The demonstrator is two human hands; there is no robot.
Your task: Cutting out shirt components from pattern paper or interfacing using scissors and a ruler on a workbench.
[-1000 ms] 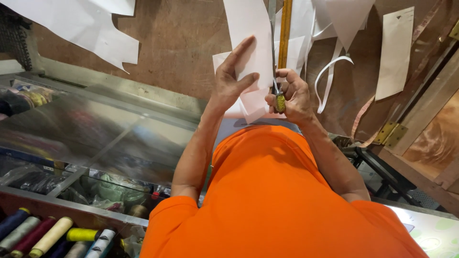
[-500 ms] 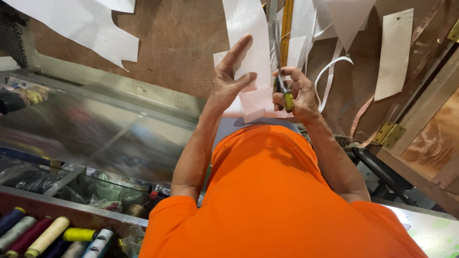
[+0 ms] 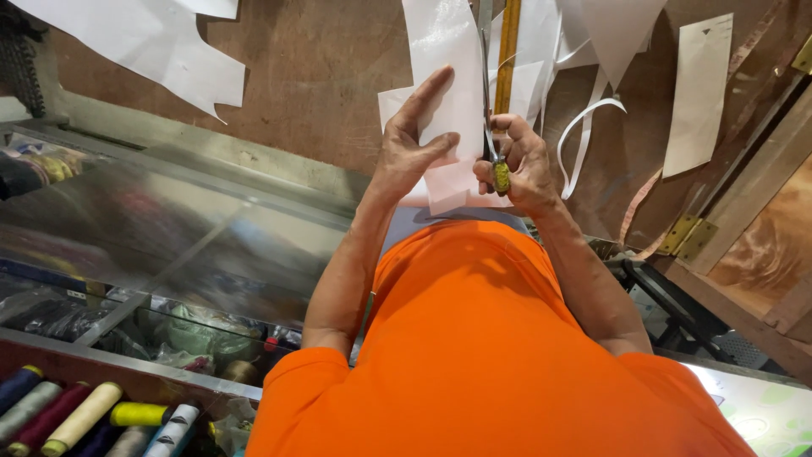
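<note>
The white paper sheet (image 3: 446, 80) lies on the brown wooden table (image 3: 321, 76) straight ahead of me, its near end reaching back to my wrists, and the scissors (image 3: 488, 101) run along its right edge with the blades pointing away from me. My right hand (image 3: 518, 161) is wrapped around the scissors' yellow-green handle (image 3: 502, 178), fingers curled tight through and around it, so that hand is closed on the tool. My left hand (image 3: 412, 144) rests flat on the sheet, fingers stretched long and a little spread, thumb pointing toward the scissors, pressing the paper down rather than gripping it. Just beyond the blades, touching or nearly touching them, a yellow wooden ruler (image 3: 507, 51) lies lengthwise on the table. More white paper offcuts sit around it: a curled narrow strip (image 3: 584, 135) just right of my right hand, a long pale strip (image 3: 698, 93) farther right, and a large jagged piece (image 3: 152, 51) well off to the left. Below my arms is my orange shirt (image 3: 474, 355). To my left a glass display case (image 3: 169, 245) holds blurred goods, and at the lower left corner spools of thread (image 3: 85, 415) lie side by side in several colours. A brass hinge (image 3: 687, 239) shows on the wooden frame to my right.
</note>
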